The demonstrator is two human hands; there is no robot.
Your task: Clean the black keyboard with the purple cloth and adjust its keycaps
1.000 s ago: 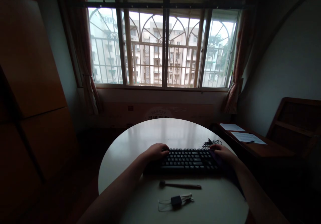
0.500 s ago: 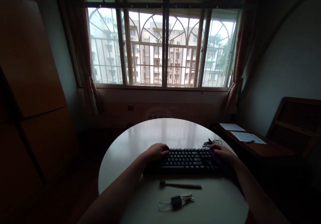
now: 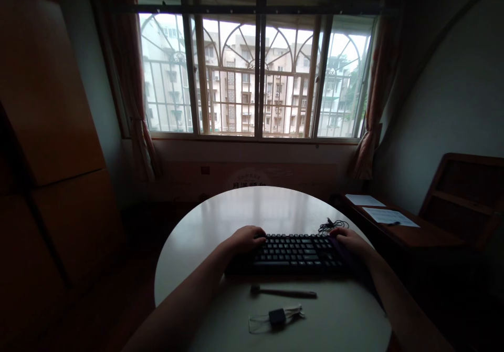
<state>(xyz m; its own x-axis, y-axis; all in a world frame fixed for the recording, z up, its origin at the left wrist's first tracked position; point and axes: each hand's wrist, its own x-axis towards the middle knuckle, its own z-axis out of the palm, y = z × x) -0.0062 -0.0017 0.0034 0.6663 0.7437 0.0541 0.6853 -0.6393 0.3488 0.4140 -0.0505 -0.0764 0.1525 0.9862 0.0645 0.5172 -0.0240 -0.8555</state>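
A black keyboard (image 3: 299, 251) lies on the round white table (image 3: 189, 236), with a bundled black cable (image 3: 333, 225) behind its right end. My left hand (image 3: 246, 239) grips the keyboard's left end, thumb over the top edge. At the right end my right hand (image 3: 352, 240) is closed on the keyboard, and a dark purple cloth (image 3: 342, 249) shows under it. Nearer to me lie a brush (image 3: 283, 292) and a small black adapter (image 3: 277, 318) with a pale cable.
A brown side table (image 3: 429, 236) with two sheets of paper (image 3: 389, 216) and a pen stands at the right, beside a wooden chair back (image 3: 464, 189). An orange-brown cabinet (image 3: 47, 131) is at the left. A barred window is ahead.
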